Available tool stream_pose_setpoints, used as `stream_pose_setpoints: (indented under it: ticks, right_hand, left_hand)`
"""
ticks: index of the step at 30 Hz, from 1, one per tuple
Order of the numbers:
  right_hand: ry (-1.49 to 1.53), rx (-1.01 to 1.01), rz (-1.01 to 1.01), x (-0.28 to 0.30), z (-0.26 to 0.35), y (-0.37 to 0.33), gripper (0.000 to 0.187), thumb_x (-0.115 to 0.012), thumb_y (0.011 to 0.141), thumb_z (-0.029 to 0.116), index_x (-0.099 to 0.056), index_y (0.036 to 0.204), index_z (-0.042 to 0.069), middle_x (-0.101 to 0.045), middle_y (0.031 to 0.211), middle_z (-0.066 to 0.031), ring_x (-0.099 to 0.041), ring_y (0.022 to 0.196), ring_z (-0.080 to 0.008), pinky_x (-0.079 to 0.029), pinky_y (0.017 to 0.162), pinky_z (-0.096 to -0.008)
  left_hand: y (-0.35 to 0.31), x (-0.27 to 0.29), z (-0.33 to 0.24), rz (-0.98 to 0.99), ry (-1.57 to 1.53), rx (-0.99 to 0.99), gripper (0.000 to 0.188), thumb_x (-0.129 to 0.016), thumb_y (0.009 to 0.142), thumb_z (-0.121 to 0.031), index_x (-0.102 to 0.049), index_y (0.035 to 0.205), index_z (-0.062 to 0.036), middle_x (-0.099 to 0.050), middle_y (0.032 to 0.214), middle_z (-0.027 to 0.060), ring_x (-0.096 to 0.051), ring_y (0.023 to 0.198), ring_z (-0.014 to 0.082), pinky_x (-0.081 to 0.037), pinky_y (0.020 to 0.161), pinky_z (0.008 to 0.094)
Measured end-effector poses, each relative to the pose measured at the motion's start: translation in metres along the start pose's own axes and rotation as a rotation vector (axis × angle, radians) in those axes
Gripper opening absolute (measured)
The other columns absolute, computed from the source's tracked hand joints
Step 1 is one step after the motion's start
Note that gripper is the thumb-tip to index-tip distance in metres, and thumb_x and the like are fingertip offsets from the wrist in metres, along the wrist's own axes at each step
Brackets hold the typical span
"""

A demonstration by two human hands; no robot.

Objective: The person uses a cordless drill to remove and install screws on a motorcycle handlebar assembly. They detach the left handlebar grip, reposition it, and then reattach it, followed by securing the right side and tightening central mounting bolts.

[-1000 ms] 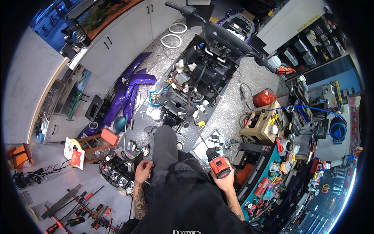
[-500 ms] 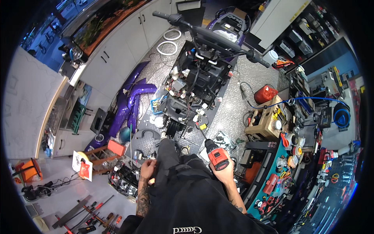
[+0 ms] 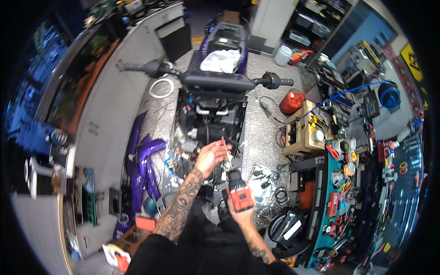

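Note:
My right hand grips a red and black cordless drill, its long thin bit pointing away from me. My left hand reaches over the stripped scooter body, palm up, fingers stretched out beside the bit. Whether its fingertips touch the bit cannot be made out, and I see nothing held in them. Beyond both hands stand the black handlebars of the scooter. Exposed wiring and connectors, partly hidden by my left arm, fill the frame around my left hand.
Purple body panels lie on the floor to the left. On the right stand a wooden crate, a red bag-like bundle and a teal-topped bench with tools. A purple scooter is parked at the far side.
My left hand has risen from beside my left leg to the drill bit, over the scooter body. The drill has moved slightly left and down in view. The view has shifted.

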State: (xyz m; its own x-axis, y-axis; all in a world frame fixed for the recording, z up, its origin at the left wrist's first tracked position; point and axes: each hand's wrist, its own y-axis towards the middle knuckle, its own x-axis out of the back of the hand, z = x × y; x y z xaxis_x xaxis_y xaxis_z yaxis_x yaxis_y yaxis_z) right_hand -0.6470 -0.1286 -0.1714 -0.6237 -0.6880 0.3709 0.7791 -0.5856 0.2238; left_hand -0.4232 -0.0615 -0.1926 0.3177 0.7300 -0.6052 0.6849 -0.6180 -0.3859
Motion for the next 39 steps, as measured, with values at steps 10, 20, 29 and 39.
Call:
stream_pose_setpoints:
  ticks: [10, 20, 29, 39]
  right_hand:
    - [-0.079, -0.324, -0.134, -0.093, -0.062, -0.043, 0.039, -0.074, 0.08, 0.006, -0.062, 0.116, -0.001, -0.071, 0.098, -0.0099, -0.07, 0.091, -0.0251, -0.053, 0.088, -0.0378]
    - [0.096, -0.347, -0.085, -0.121, -0.09, -0.041, 0.029, -0.065, 0.102, 0.025, -0.054, 0.113, 0.0, -0.052, 0.071, -0.0002, -0.049, 0.062, -0.0097, -0.04, 0.059, -0.0264]
    - [0.487, -0.523, -0.208, -0.126, -0.06, -0.029, 0.018, -0.064, 0.093, 0.005, -0.059, 0.109, -0.002, -0.061, 0.082, -0.0068, -0.058, 0.071, -0.0137, -0.049, 0.065, -0.0286]
    - [-0.215, -0.167, -0.2, -0.095, -0.009, 0.018, 0.067, -0.086, 0.078, 0.009, -0.052, 0.134, -0.001, -0.071, 0.099, -0.0102, -0.071, 0.087, -0.0182, -0.057, 0.081, -0.0311]
  left_hand:
    - [0.042, 0.003, 0.005, -0.066, -0.181, 0.229, 0.038, -0.051, 0.111, -0.025, -0.06, 0.13, 0.0062, -0.073, 0.114, 0.0157, -0.073, 0.097, 0.0208, -0.059, 0.086, 0.0324]
    - [0.046, -0.001, -0.01, -0.065, -0.066, 0.233, 0.039, -0.051, 0.112, -0.028, -0.062, 0.13, 0.0046, -0.073, 0.109, 0.0128, -0.071, 0.089, 0.0175, -0.058, 0.079, 0.0307]
    - [0.047, -0.003, -0.006, -0.066, -0.039, 0.259, 0.038, -0.05, 0.112, -0.028, -0.063, 0.128, 0.0035, -0.073, 0.104, 0.0108, -0.069, 0.083, 0.0144, -0.057, 0.074, 0.0289]
    - [0.048, -0.005, -0.019, -0.087, -0.08, 0.357, 0.038, -0.051, 0.112, -0.03, -0.064, 0.121, 0.004, -0.073, 0.104, 0.0115, -0.069, 0.085, 0.0171, -0.058, 0.076, 0.0302]
